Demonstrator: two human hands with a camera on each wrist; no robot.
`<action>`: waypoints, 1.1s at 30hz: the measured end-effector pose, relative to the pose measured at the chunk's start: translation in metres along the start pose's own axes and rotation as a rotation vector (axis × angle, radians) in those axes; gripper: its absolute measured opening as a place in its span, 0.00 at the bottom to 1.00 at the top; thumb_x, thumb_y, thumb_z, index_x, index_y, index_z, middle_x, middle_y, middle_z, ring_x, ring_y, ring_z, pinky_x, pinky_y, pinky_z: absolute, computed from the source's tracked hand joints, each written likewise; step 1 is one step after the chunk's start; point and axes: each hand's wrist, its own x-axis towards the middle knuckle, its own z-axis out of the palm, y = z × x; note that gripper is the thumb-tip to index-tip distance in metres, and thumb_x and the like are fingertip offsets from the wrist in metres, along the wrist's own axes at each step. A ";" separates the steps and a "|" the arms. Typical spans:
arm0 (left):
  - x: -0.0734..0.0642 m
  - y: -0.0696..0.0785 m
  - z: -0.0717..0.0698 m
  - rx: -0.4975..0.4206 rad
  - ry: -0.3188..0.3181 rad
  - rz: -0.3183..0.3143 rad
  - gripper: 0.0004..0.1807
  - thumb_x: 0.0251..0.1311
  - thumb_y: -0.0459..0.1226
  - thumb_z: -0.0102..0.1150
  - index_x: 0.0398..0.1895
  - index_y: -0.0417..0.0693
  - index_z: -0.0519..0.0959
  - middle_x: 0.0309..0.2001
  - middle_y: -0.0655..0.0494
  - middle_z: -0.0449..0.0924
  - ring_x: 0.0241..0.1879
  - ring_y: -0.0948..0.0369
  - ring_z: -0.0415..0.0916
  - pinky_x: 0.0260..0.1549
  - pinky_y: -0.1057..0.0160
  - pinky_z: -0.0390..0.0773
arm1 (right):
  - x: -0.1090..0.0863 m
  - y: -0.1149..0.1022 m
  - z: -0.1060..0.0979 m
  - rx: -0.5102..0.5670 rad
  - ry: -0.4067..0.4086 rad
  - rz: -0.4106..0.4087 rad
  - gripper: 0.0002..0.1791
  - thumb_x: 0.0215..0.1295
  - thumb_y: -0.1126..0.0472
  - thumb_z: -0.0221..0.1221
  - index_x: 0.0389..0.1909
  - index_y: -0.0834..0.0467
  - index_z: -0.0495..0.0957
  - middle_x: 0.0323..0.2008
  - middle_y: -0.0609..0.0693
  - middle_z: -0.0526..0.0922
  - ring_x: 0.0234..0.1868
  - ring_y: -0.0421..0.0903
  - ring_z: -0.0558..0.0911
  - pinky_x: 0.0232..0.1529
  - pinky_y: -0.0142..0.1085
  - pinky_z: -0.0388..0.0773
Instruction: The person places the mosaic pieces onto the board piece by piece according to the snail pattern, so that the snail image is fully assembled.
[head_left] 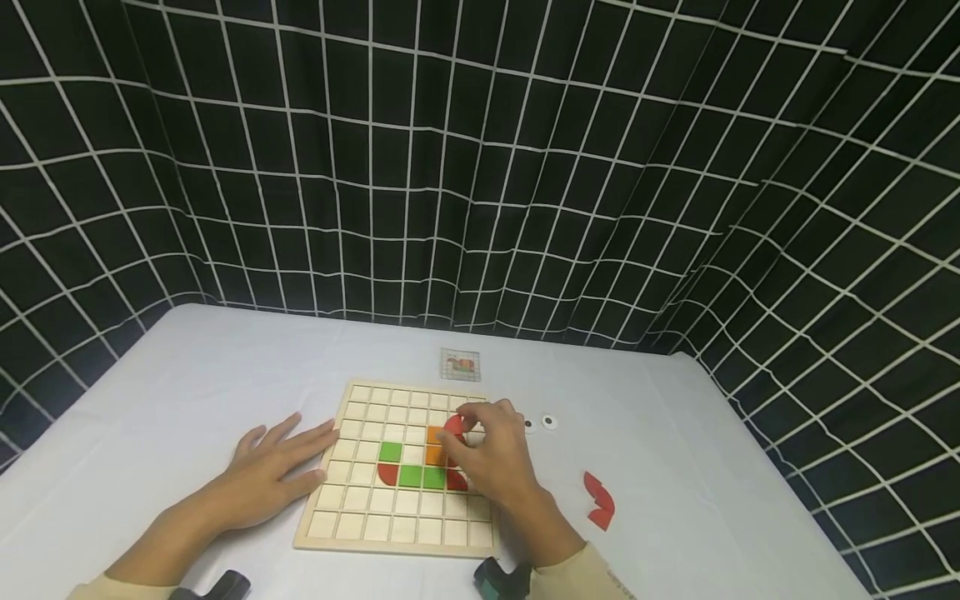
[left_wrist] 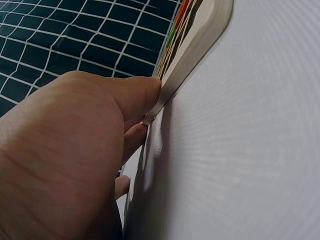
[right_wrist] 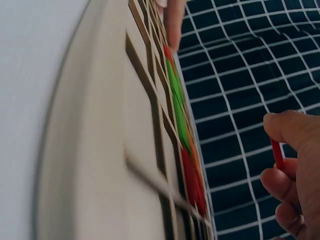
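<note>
A wooden grid board [head_left: 360, 528] lies on the table. Set in its squares are green tiles [head_left: 410, 476], orange tiles [head_left: 433, 455] and red rounded tiles [head_left: 387, 473]. Above the right part of the grid, my right hand [head_left: 495, 454] pinches a red tile [right_wrist: 277, 154] between thumb and finger, lifted clear of the board in the right wrist view. Its exact shape is partly hidden by the fingers. My left hand [head_left: 266, 479] lies with fingers extended, thumb and fingertips touching the board's left edge; the left wrist view shows the thumb [left_wrist: 142, 95] against that edge.
Behind the board lies a small picture card [head_left: 460, 365] with a coloured figure on a grid. Two round eye pieces [head_left: 549, 422] are right of the board. Loose red pieces [head_left: 602, 500] lie farther right. A black gridded curtain [head_left: 420, 167] hangs behind the white table [head_left: 675, 433].
</note>
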 end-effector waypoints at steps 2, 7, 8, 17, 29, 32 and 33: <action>0.000 0.000 0.000 -0.001 -0.002 -0.001 0.28 0.66 0.53 0.53 0.68 0.55 0.70 0.69 0.56 0.64 0.71 0.40 0.44 0.61 0.33 0.35 | 0.002 -0.004 0.008 -0.021 -0.006 0.013 0.15 0.49 0.56 0.74 0.36 0.58 0.83 0.25 0.43 0.78 0.32 0.44 0.71 0.38 0.42 0.65; 0.001 0.001 0.001 0.001 -0.006 -0.004 0.28 0.67 0.53 0.53 0.67 0.55 0.71 0.69 0.56 0.64 0.71 0.40 0.44 0.61 0.33 0.34 | 0.006 -0.013 0.025 -0.078 -0.028 0.075 0.15 0.51 0.51 0.72 0.35 0.56 0.84 0.24 0.40 0.77 0.33 0.41 0.68 0.38 0.40 0.64; 0.001 0.001 0.001 0.002 -0.007 -0.004 0.28 0.67 0.53 0.53 0.68 0.55 0.71 0.69 0.56 0.64 0.71 0.40 0.44 0.61 0.33 0.34 | 0.006 -0.013 0.027 -0.083 -0.030 0.085 0.15 0.51 0.51 0.72 0.35 0.56 0.84 0.24 0.40 0.76 0.33 0.41 0.68 0.38 0.41 0.64; 0.003 0.005 0.001 0.003 -0.010 0.017 0.28 0.67 0.53 0.53 0.67 0.54 0.71 0.69 0.56 0.64 0.70 0.40 0.45 0.61 0.33 0.36 | 0.003 -0.011 0.043 -0.113 -0.056 0.141 0.15 0.50 0.51 0.71 0.35 0.55 0.84 0.26 0.42 0.75 0.34 0.43 0.68 0.42 0.42 0.65; 0.001 0.002 0.000 0.005 -0.015 -0.003 0.28 0.67 0.52 0.53 0.67 0.54 0.71 0.69 0.55 0.64 0.70 0.40 0.45 0.61 0.34 0.36 | 0.003 -0.009 0.054 -0.210 -0.119 0.161 0.18 0.50 0.45 0.70 0.33 0.54 0.85 0.28 0.43 0.73 0.34 0.44 0.67 0.38 0.41 0.65; 0.000 0.002 0.000 0.004 -0.014 -0.005 0.28 0.67 0.53 0.53 0.67 0.55 0.71 0.69 0.55 0.64 0.70 0.39 0.45 0.61 0.33 0.36 | 0.004 -0.010 0.055 -0.246 -0.132 0.167 0.18 0.50 0.43 0.70 0.31 0.53 0.85 0.28 0.42 0.71 0.34 0.45 0.67 0.38 0.41 0.64; 0.000 0.002 0.000 0.004 -0.014 -0.005 0.28 0.67 0.53 0.53 0.67 0.55 0.71 0.69 0.55 0.64 0.70 0.39 0.45 0.61 0.33 0.36 | 0.004 -0.011 0.056 -0.254 -0.135 0.171 0.18 0.50 0.42 0.70 0.31 0.53 0.85 0.28 0.42 0.71 0.34 0.45 0.67 0.38 0.40 0.64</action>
